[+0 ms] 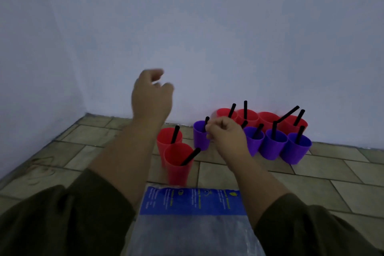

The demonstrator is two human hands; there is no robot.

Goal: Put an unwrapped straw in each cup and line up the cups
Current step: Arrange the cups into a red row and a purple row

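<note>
Red cups (248, 116) stand in a row against the wall, with purple cups (273, 145) in a row in front of them. Each holds a black straw (299, 134). Another purple cup (201, 135) stands apart to the left, and two red cups (178, 164) sit nearer me, one behind the other, each with a straw. My right hand (225, 134) is curled beside the left purple cup, fingers at its rim and straw; the exact grip is hidden. My left hand (151, 97) hovers raised above the red cups, fingers loosely curled and empty, blurred.
A clear plastic bag with a blue printed label (193, 201) lies on the tiled floor (311, 174) just in front of me. A pale wall (207, 37) rises behind the cups and another on the left, meeting in a corner.
</note>
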